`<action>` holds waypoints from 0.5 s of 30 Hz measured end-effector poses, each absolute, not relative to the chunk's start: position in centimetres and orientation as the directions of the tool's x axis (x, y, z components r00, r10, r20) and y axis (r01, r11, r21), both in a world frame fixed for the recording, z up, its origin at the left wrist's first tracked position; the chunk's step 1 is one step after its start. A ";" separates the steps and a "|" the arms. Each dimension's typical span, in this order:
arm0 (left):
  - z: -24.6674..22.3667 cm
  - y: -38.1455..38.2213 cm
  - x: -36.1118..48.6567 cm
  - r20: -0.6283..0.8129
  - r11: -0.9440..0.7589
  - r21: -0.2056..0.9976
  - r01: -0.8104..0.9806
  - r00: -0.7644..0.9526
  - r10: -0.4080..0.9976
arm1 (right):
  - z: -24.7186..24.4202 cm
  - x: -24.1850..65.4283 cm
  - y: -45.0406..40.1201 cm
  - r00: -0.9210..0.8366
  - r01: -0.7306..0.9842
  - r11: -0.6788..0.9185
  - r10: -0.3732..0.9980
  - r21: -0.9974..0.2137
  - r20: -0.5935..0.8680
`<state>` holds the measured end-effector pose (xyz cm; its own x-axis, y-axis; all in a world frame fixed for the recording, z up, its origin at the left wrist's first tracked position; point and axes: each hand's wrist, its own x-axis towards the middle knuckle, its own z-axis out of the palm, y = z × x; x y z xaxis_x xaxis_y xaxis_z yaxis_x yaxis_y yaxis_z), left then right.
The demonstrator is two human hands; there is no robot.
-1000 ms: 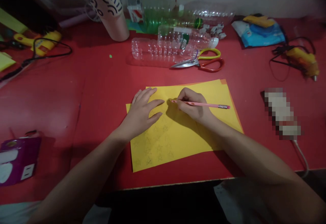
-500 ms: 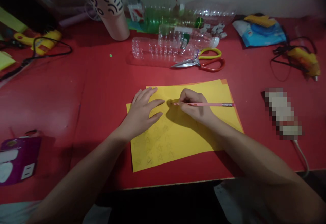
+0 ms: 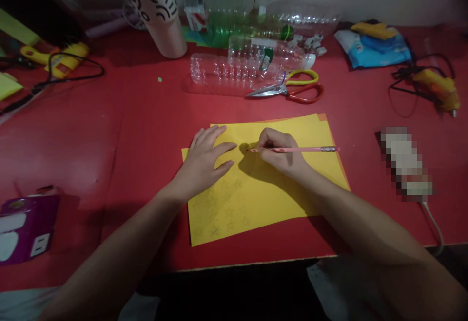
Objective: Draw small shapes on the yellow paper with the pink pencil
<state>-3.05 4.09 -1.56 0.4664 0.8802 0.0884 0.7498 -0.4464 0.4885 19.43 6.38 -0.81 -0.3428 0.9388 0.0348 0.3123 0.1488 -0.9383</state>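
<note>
My left hand (image 3: 202, 165) rests with spread fingers on the left part of a yellow sheet of paper (image 3: 270, 201), holding nothing. A pink pencil (image 3: 303, 149) is pinched in my right hand (image 3: 280, 150); its tip is at the paper's upper middle, in the hand's shadow, and its eraser end points right. Several faint star outlines (image 3: 229, 211) are drawn on the lower left of the sheet. An orange edge shows from under the yellow paper at the upper right.
Scissors (image 3: 283, 91) and clear plastic bottles (image 3: 237, 70) lie beyond the paper. A tall tumbler (image 3: 166, 28) stands at the back left. Yellow glue guns (image 3: 437, 87) with cords, a blurred-out item (image 3: 405, 160) and a purple pack (image 3: 29, 228) lie at the sides.
The pencil and my right hand have shifted very slightly to the right. My left hand stays in the same place on the paper.
</note>
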 end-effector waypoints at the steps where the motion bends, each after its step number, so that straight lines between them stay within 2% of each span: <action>1: -1.6 4.1 -3.0 0.090 -0.448 0.485 0.751 0.467 0.880 | -0.8 19.4 6.4 -0.342 0.312 0.148 0.939 -0.938 0.035; 15: -1.7 4.1 -3.0 0.098 -0.445 0.495 0.746 0.462 0.882 | -1.0 19.0 6.0 -0.316 0.297 0.106 0.949 -0.949 0.007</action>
<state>-3.02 4.08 -1.67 0.4615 0.8817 0.0980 0.7459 -0.4455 0.4952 19.03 6.05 -0.97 -0.3157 0.9488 0.0067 0.2972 0.1056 -0.9490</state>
